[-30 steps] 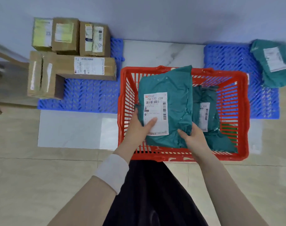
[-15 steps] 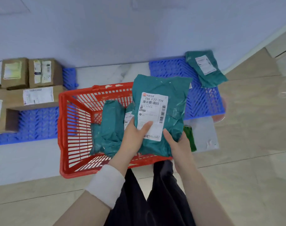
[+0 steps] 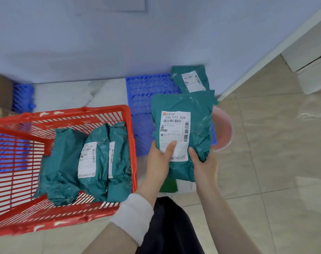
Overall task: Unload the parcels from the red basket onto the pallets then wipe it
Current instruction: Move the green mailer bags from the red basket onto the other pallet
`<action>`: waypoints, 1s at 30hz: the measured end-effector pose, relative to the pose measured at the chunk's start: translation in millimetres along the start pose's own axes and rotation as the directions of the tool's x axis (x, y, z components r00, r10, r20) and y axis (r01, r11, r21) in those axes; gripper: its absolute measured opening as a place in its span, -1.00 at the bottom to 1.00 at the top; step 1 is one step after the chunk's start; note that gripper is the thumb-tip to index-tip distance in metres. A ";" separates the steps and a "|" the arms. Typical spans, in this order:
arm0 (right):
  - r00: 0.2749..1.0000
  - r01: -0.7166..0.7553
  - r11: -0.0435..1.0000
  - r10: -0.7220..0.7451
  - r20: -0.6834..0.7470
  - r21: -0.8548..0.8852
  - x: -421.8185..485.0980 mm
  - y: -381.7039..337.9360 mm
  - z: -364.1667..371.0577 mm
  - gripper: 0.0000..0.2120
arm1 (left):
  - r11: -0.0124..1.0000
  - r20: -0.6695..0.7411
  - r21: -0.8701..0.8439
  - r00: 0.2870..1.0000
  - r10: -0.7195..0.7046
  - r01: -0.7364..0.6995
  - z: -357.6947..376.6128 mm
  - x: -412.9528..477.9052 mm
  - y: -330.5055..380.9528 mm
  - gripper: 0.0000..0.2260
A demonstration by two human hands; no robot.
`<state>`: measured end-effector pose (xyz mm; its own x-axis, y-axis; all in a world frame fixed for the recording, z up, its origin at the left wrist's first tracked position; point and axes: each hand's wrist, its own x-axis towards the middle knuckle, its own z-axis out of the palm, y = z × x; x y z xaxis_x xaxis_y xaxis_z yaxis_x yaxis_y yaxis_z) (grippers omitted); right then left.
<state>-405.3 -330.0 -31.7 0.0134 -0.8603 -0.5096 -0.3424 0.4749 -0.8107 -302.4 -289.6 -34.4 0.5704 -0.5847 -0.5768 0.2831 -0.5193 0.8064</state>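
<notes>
Teal and crinkled, the held parcel (image 3: 198, 125) hangs in the air just right of the red basket (image 3: 68, 111), label up, over the near part of the right blue pallet (image 3: 146, 99). Both hands hold it by its lower end. The left hand (image 3: 158, 158) presses its thumb on the white label with its fingers curled behind, and the right hand (image 3: 203, 164) grips the bottom right corner, thumb on top.

Inside the basket, what look like three more teal parcels (image 3: 93, 162) lean together against its right wall. Unloading is therefore partway through, and the wipe is some way off. A far parcel (image 3: 190, 79) already lies at the back corner of the right pallet, by the wall.

The step in hand is the carry-over. Next, I judge, the bag should go forward and down onto bare blue grid near the far parcel and be laid flat before both hands let go. It is soft and slack, so it may flop over the pallet's edge if set down short.

A pink basin (image 3: 222, 129) sits at the pallet's right side, partly hidden by the bag. A green patch (image 3: 168, 186) below the bag may be a cloth, but too little shows to say. At far left, a second blue pallet (image 3: 23, 98) carries cardboard boxes (image 3: 0, 90).
</notes>
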 end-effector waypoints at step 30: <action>0.960 0.273 0.472 -0.185 0.209 -0.838 353.2 -10.2 79.7 -0.47 | 0.968 -0.127 0.109 0.969 -0.214 0.228 124.2 322.0 -10.5 -0.55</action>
<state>-322.1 -624.0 -226.4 0.2727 -0.8751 -0.3999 -0.9453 -0.1664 -0.2805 -217.4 -549.9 -244.9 0.5902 -0.3760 -0.7144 0.3197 -0.7037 0.6345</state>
